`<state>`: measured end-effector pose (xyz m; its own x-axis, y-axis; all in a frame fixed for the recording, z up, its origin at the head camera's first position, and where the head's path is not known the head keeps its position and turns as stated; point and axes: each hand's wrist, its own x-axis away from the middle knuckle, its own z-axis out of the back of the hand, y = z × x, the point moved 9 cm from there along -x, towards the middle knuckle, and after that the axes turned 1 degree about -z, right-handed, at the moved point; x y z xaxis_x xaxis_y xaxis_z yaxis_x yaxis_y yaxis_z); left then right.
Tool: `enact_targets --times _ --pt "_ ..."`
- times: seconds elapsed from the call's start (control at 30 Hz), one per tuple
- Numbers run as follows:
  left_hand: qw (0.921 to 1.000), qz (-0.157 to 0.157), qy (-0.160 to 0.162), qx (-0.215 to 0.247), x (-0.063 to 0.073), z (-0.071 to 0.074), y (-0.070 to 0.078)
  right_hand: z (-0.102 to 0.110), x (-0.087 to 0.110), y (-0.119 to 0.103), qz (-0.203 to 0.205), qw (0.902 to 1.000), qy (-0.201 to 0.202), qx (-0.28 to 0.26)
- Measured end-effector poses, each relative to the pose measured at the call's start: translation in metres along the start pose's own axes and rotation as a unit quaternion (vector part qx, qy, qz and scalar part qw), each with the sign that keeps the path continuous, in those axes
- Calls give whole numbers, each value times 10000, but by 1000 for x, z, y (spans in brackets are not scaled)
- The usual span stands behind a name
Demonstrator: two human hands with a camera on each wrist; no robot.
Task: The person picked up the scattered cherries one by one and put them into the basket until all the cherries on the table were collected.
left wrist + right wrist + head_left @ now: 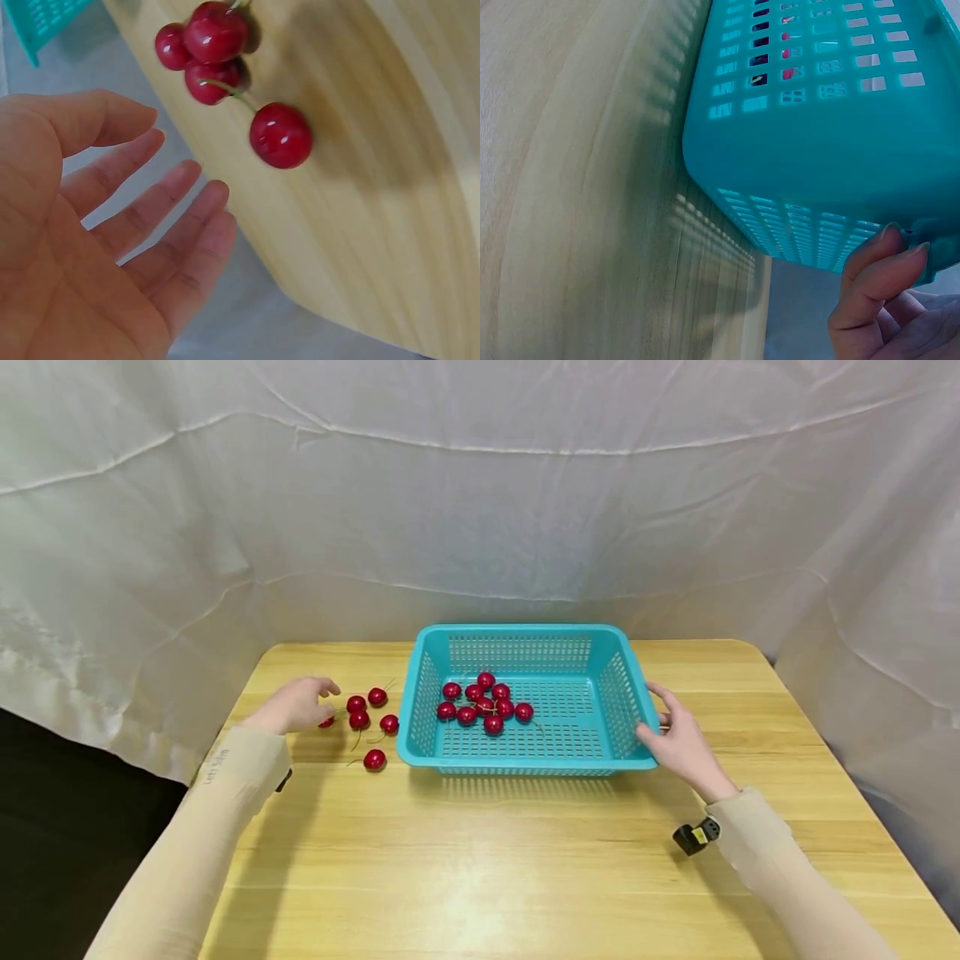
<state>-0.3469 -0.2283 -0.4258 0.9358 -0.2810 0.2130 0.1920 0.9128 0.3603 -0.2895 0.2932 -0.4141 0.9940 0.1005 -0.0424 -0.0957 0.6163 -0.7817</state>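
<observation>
My left hand [302,703] hovers over the left part of the table, fingers relaxed and slightly bent, with nothing held. Just under its fingertips lies a red cherry [326,722], the nearest one [281,136] in the left wrist view. Several more loose cherries [359,720] with thin stems lie between that hand and a turquoise plastic basket [525,763]. Inside the basket, several cherries [492,725] are grouped toward its left half. My right hand [684,747] holds the basket's right rim, thumb over the top and fingers [881,281] curled against the outside.
The wooden table [480,860] has a rear edge close behind the basket. A pale cloth [480,527] hangs behind and at both sides. A dark area [60,835] shows beyond the table's left edge.
</observation>
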Motion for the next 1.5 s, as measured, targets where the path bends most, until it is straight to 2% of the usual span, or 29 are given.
enact_targets --times 0.33,0.6,0.83,1.1,1.5 --pt "9995 139 -230 153 -5 -20 -3 1 1 -2 13 9999 19 113" --pt "9989 305 -314 192 -6 -24 -5 1 1 -1 -31 9999 14 108" --pt "9988 394 -256 96 -6 -23 -7 1 1 0 -39 10000 -14 46" --pt "9984 404 -332 198 -8 -31 -8 2 1 -1 -4 10000 1 70" --pt "9990 314 -299 143 -7 -32 -9 1 -1 1 -77 9999 11 73"
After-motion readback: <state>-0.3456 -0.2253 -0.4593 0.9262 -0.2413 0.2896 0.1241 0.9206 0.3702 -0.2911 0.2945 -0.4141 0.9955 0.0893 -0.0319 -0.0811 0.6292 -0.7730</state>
